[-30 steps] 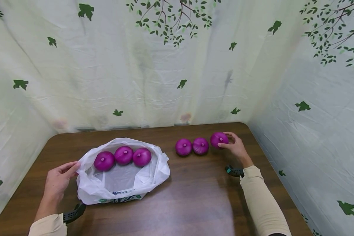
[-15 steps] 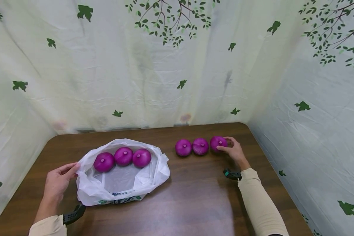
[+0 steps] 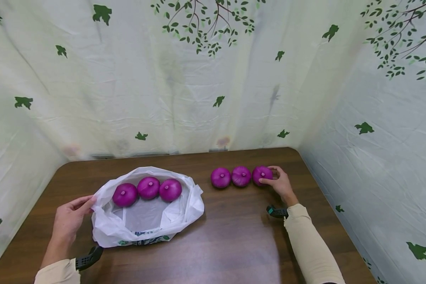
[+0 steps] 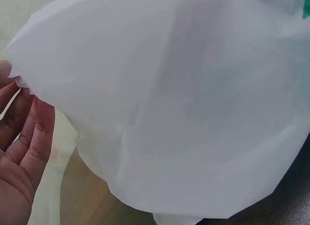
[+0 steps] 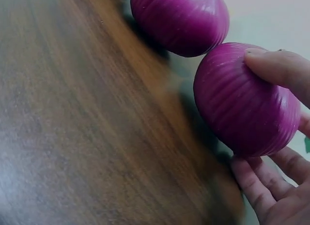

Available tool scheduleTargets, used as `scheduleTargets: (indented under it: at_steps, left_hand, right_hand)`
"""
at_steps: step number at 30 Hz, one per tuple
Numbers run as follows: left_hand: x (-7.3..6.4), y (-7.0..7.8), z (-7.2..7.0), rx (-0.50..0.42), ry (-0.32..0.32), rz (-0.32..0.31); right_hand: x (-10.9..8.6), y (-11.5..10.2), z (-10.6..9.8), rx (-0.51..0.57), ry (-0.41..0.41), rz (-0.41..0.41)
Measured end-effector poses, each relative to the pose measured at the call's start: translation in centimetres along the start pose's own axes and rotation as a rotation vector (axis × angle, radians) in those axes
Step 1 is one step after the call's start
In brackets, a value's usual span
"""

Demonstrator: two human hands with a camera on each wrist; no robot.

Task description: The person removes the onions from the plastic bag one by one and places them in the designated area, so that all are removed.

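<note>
A white plastic bag [image 3: 184,219] stands with its mouth spread on the left half of the table. Three red onions [image 3: 125,195] sit in a row inside it. My left hand [image 3: 69,221] pinches the bag's left rim between thumb and fingers; the bag wall [image 4: 193,113] fills most of the left wrist view. Toward the back right, two red onions [image 3: 241,176] rest side by side on the table. At the right end of that row, my right hand [image 3: 282,185] grips a third red onion [image 5: 244,101], thumb on one side and fingers round the other.
The brown wooden table [image 3: 227,236] has rounded back corners. A pale curtain [image 3: 127,79] printed with leaves and birds hangs behind it and along the sides. Each wrist carries a dark strapped-on device [image 3: 90,258].
My right hand has brought its onion slightly down and left, to the end of the row beside the other two. The left hand and the bag have stayed put.
</note>
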State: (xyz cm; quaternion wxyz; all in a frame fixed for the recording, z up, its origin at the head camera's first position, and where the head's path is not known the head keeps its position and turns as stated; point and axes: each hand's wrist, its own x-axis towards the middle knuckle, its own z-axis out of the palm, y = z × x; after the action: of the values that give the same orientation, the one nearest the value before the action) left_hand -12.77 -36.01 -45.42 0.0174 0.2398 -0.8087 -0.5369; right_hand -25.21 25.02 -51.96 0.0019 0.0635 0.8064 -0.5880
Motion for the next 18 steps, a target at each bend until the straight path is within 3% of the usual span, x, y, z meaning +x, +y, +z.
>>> scheduleTargets:
  at_steps: [18]
  left_hand:
    - [0.01, 0.18, 0.2, 0.008, -0.007, 0.002]
  right_hand:
    - [0.22, 0.46, 0.14, 0.013, -0.027, 0.0]
